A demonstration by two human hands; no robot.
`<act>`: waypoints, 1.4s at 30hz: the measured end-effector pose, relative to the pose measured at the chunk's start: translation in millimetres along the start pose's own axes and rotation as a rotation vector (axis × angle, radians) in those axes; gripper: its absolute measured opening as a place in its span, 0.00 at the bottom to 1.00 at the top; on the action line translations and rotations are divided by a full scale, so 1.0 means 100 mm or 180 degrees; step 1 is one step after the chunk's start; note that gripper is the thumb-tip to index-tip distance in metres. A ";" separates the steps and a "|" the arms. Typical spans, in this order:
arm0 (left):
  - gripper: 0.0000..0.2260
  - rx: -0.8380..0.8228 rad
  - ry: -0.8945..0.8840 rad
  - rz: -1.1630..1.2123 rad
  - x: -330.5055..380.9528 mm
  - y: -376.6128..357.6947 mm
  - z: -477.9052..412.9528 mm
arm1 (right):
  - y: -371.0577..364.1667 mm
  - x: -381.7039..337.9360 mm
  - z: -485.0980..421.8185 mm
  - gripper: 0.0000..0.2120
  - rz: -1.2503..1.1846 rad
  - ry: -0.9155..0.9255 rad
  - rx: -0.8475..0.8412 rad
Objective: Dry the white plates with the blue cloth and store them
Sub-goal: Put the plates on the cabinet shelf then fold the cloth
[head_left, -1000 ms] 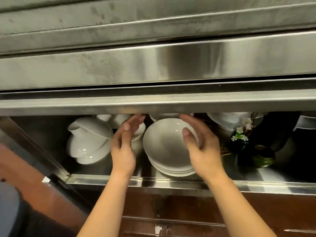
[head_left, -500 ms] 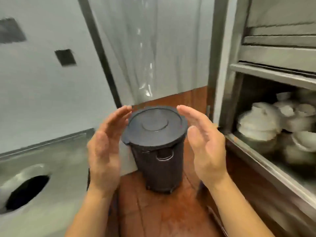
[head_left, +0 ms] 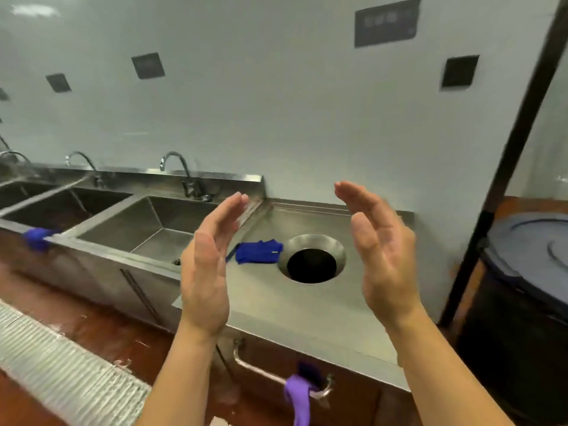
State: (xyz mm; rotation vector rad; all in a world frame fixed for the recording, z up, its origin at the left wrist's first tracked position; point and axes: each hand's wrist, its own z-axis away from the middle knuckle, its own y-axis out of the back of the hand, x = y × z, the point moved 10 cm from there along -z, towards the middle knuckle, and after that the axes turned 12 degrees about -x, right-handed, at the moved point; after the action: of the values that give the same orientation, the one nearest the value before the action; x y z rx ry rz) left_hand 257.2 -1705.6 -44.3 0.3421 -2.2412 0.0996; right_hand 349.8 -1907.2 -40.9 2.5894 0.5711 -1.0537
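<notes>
The fingers of the left hand (head_left: pixel 205 272) are straight and close together, pointing up, and they hold nothing. The fingers of the right hand (head_left: pixel 381 256) bend a little and hold nothing too. The two palms face each other with a wide gap between them, up in the air above the metal counter (head_left: pixel 307 312).

The blue cloth (head_left: pixel 259 252) lies bunched on the counter. It sits between the sink (head_left: pixel 147 226) and the round hole (head_left: pixel 312 259), touching the hole's rim. No plates can be seen here.

A tap (head_left: pixel 181 170) curves over the back of the sink. A bit of blue cloth (head_left: pixel 38 236) hangs on the sink's front edge, further left. A purple rag (head_left: pixel 299 398) hangs from a metal bar under the counter. A dark bin (head_left: pixel 522 296) with a lid stands at the right, beside the counter. The floor (head_left: pixel 92 330) is reddish brown.
</notes>
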 end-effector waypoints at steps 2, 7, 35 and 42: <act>0.38 0.0040 -0.0018 -0.0037 -0.11 0.45 -0.12 | -0.38 0.13 -0.21 0.23 0.0044 -0.0033 -0.0016; 0.35 0.0123 0.0011 -0.0264 -0.64 1.11 -0.50 | -0.96 0.72 -0.80 0.23 0.0066 -0.0115 -0.0244; 0.18 -0.0481 0.2304 -0.0155 -5.86 2.19 -1.85 | -1.65 5.66 -1.68 0.20 0.0377 -0.2037 0.0863; 0.16 -0.0119 0.3181 -0.0362 -6.92 2.50 -1.09 | -1.97 6.98 -0.78 0.20 0.0733 -0.3380 0.0716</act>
State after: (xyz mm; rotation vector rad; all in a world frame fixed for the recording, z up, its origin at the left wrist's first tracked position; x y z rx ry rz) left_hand 688.3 -1299.2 -494.6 0.3040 -1.2321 0.1310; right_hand 763.0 -1527.7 -507.5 1.7545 -0.1173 -2.1893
